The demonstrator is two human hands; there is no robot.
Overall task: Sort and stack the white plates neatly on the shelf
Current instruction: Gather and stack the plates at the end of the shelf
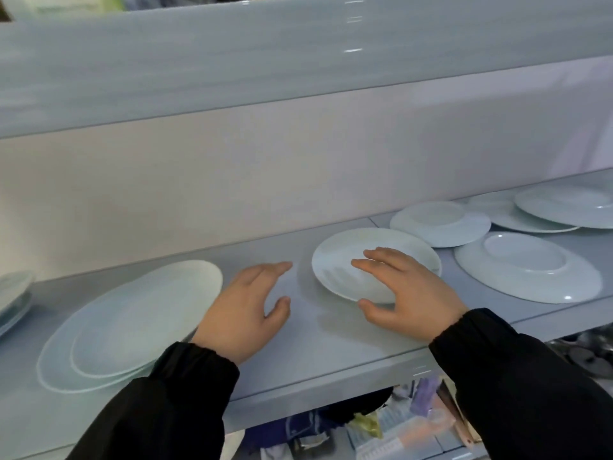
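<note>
A small white plate (345,260) lies face up in the middle of the grey shelf (298,343). My right hand (408,290) hovers over its near right edge, fingers spread, thumb at the rim, not gripping. My left hand (245,307) is open over bare shelf just left of that plate. To the left sits a short stack of white plates (132,323), a smaller one on a larger. At the right, an upside-down plate (527,267) lies near, another upside-down plate (441,224) behind it, and overlapping plates (564,207) farther back.
More plates (13,297) show at the far left edge. An upper shelf (298,61) overhangs closely above. Below the shelf's front edge lies clutter of packages and bags (381,423). A back wall (232,180) closes the shelf behind.
</note>
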